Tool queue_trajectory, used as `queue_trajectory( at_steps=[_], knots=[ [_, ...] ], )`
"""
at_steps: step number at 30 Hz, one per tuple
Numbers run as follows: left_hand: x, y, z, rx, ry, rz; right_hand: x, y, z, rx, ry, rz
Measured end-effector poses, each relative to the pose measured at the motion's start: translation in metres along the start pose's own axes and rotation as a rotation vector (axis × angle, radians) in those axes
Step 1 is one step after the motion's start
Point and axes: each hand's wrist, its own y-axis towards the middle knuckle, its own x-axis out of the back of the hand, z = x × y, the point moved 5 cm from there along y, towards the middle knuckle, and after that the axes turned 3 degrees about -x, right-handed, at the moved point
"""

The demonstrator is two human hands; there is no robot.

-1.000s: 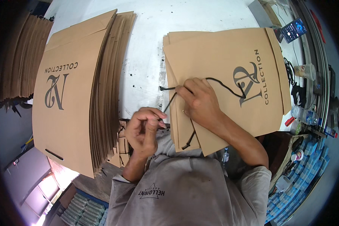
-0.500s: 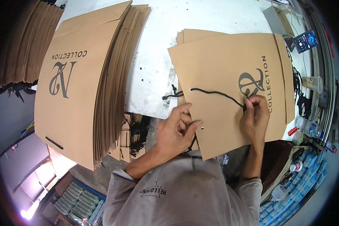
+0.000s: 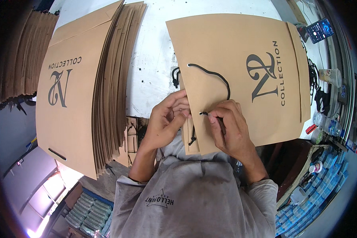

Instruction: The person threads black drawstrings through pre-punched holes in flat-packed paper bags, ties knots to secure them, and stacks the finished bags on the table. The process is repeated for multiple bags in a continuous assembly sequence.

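A flat brown paper bag [image 3: 226, 43] with dark print lies before me, its punched edge toward my left hand. A black cord [image 3: 214, 73] comes out of the upper hole and curves down to my right hand [image 3: 231, 123], whose fingers pinch it at the lower hole. My left hand [image 3: 166, 117] grips the bag's edge between thumb and fingers, with some fingertips hidden behind the paper. Below that hand a knotted cord end [image 3: 192, 137] hangs at the bag's edge. Another black cord loop [image 3: 175, 76] sticks out beyond the upper hole.
To the left stands a thick stack of brown bags [image 3: 75, 87], with another stack [image 3: 23, 55] behind it. At the right of the white table [image 3: 154, 51] are a phone [image 3: 320, 30], a plastic cup [image 3: 330, 76] and black cords [image 3: 313, 79]. Blue packages [image 3: 317, 202] lie lower right.
My right hand has brought the cord down and left to the lower hole. The bag has shifted up and left and turned slightly. My left hand has moved left with its edge.
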Motion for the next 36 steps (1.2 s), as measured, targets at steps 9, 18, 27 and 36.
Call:
queue_trajectory(
  at_steps=[9,18,27,36],
  knots=[
    [-0.006,-0.002,0.002,0.127,-0.042,0.076,-0.016,-0.003,-0.005,0.045,-0.093,0.037],
    [0.027,-0.009,-0.003,-0.142,0.328,-0.282,0.009,-0.012,-0.045,-0.103,0.13,-0.248],
    [-0.006,-0.024,-0.028,-0.456,0.347,-0.265,-0.005,0.014,0.016,0.096,0.162,-0.082],
    [-0.021,-0.01,0.002,0.205,-0.285,-0.048,-0.009,0.006,0.029,0.232,0.361,-0.191]
  ],
)
